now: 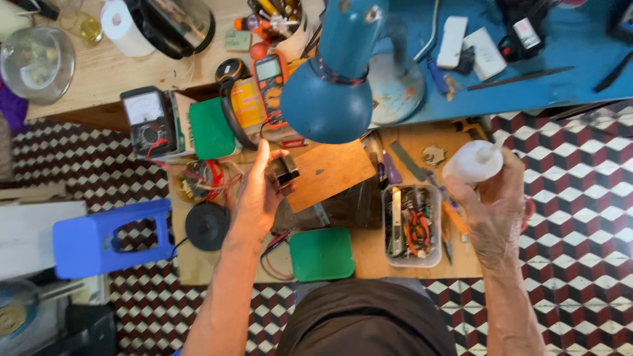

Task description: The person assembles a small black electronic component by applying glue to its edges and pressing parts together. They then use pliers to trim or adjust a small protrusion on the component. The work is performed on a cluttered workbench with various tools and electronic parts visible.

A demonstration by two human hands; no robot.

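Observation:
My left hand [258, 198] holds a small dark metal part [285, 173] between thumb and fingers, over the low wooden worktable [369, 254]. My right hand [496, 204] grips a white squeeze bottle [471, 163] with its nozzle pointing right and up. A brown wooden board [330, 173] lies on the table just right of the held part. A blue desk lamp [328, 102] hangs over the table's far edge, between my two hands.
A clear plastic tub of pliers and tools [412, 224] sits near my right hand. A green lid [322, 254] lies at the front, an orange multimeter [270, 78] and an analogue meter [148, 118] at the back. A blue plastic stool [109, 237] stands left.

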